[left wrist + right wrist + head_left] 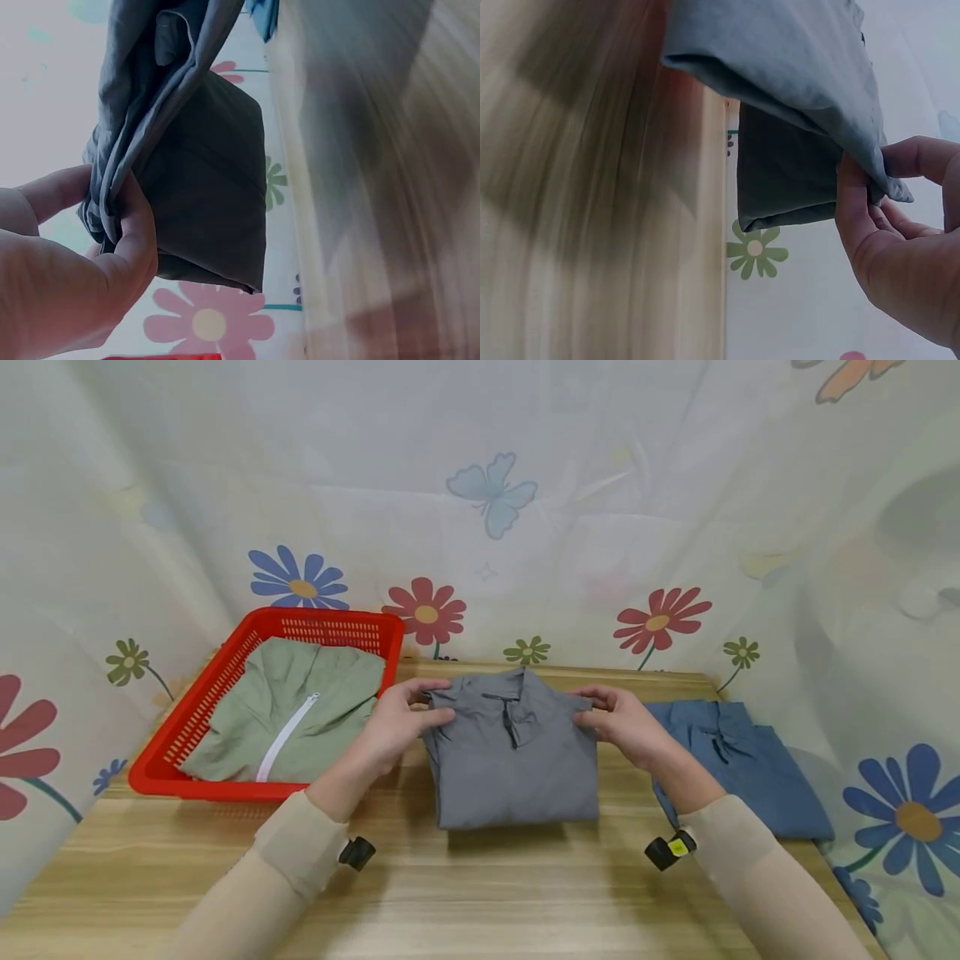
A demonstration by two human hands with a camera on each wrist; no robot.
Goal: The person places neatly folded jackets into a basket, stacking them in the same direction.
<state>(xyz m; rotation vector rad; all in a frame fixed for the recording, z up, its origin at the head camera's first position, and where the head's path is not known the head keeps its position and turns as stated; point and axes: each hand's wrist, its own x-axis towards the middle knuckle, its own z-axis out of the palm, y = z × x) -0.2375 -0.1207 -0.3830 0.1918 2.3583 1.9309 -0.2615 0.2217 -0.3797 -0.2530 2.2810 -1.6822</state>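
Note:
A folded grey jacket [517, 768] with a collar and a short dark zipper hangs above the table in the head view. My left hand [405, 718] pinches its left shoulder edge between thumb and fingers. At the opposite shoulder, my right hand [618, 727] pinches the cloth the same way. In the left wrist view the folded layers of the jacket [202, 172] droop from the left hand [82, 255]. The right wrist view shows the jacket's lower fold [787, 165] hanging clear of the table, with the right hand [900, 225] at its corner.
A red plastic basket [150, 768] stands at the left, holding a green jacket [300, 718] with a white zipper. On the right lies a folded blue jacket [765, 777], partly behind the right forearm. A flowered curtain [570, 568] hangs behind the wooden table [480, 902].

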